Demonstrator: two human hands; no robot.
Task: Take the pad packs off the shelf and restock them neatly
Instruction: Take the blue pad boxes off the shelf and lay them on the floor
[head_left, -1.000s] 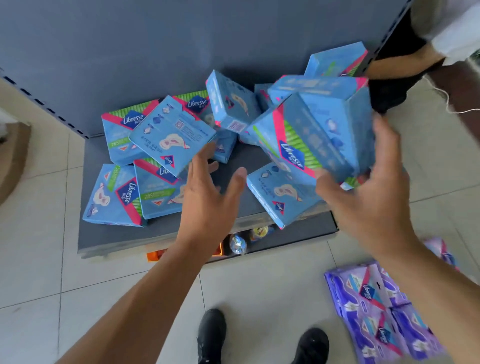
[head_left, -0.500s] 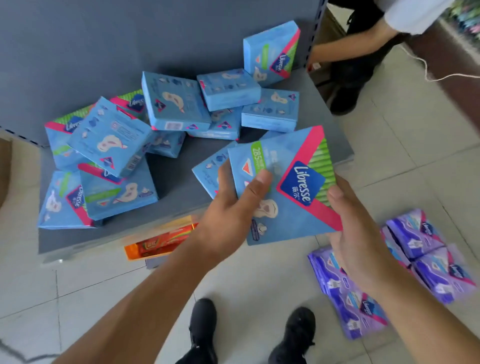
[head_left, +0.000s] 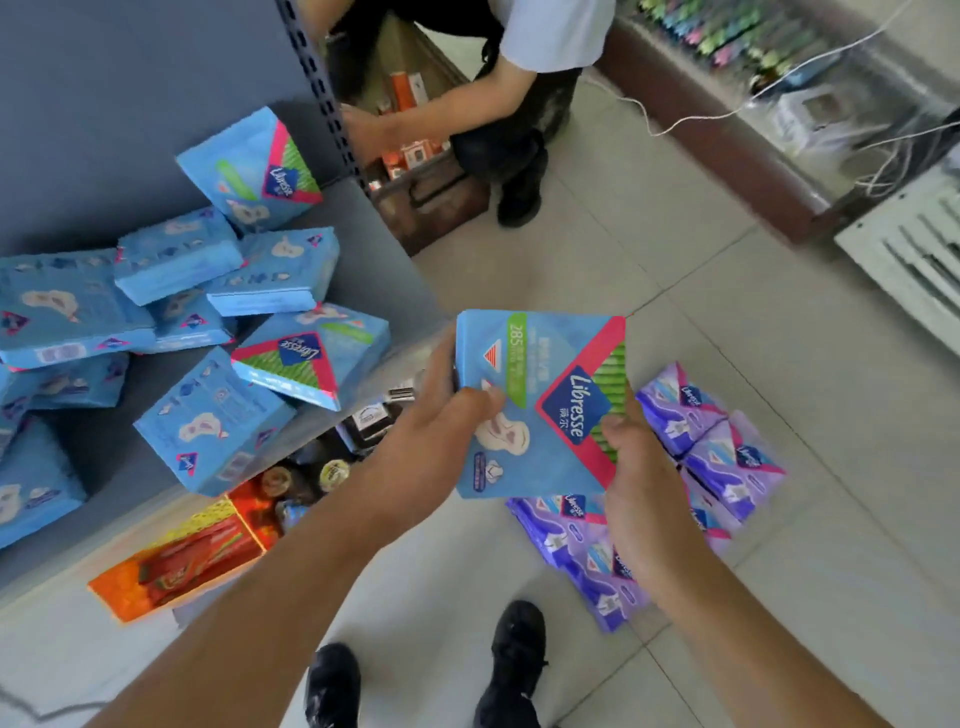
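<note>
Both hands hold one blue Libresse pad pack (head_left: 540, 405) face-up, clear of the grey shelf (head_left: 363, 234): the left hand (head_left: 436, 441) pinches its left edge, the right hand (head_left: 631, 467) grips its lower right corner, likely to carry it toward the purple packs (head_left: 717, 457) on the floor just right of the shelf. More blue packs (head_left: 218, 415) lie jumbled on the shelf.

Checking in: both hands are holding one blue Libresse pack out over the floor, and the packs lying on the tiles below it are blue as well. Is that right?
Not quite. The head view shows both hands, left and right, holding the blue Libresse pack over the floor, but the packs on the tiles below it are purple, not blue. The loose blue packs lie on the grey shelf.
</note>
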